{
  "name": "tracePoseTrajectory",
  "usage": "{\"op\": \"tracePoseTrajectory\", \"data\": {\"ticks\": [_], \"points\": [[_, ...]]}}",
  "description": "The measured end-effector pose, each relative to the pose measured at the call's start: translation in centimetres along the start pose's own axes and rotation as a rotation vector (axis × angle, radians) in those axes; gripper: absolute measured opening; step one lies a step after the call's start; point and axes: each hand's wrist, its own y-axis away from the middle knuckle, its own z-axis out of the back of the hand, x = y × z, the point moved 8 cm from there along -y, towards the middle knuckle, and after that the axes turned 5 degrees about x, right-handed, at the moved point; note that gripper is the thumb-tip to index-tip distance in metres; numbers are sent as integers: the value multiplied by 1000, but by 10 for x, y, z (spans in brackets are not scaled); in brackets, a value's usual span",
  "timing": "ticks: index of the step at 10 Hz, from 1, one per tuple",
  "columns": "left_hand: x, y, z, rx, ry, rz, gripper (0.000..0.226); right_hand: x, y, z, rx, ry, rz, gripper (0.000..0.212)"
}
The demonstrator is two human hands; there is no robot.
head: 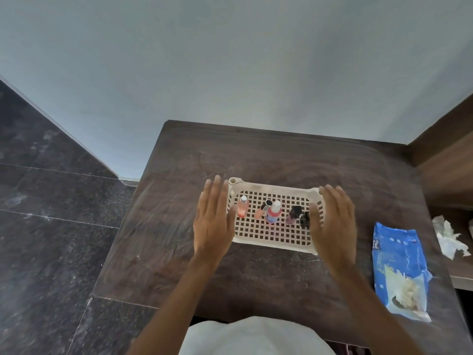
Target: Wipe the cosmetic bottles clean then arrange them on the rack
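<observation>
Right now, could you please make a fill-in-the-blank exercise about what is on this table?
The pink bottle stands at the rack's ____ end.
The blue wipes packet lies to the ____ of the rack.
The left hand and the right hand hold ____.
Missing words: left; right; nothing.

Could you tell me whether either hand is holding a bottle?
No, the left hand and right hand are open beside the rack, holding nothing.

Flat left hand (213, 221), right hand (332, 224) flanking rack (271, 239), five bottles (273, 212) upright
</observation>
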Motion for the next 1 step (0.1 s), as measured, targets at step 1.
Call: {"op": "tracePoseTrajectory", "data": {"ticks": [1], "points": [[-28,-2,-2,67,-95,-145,57,38,8,-17,100,107,115,64]]}}
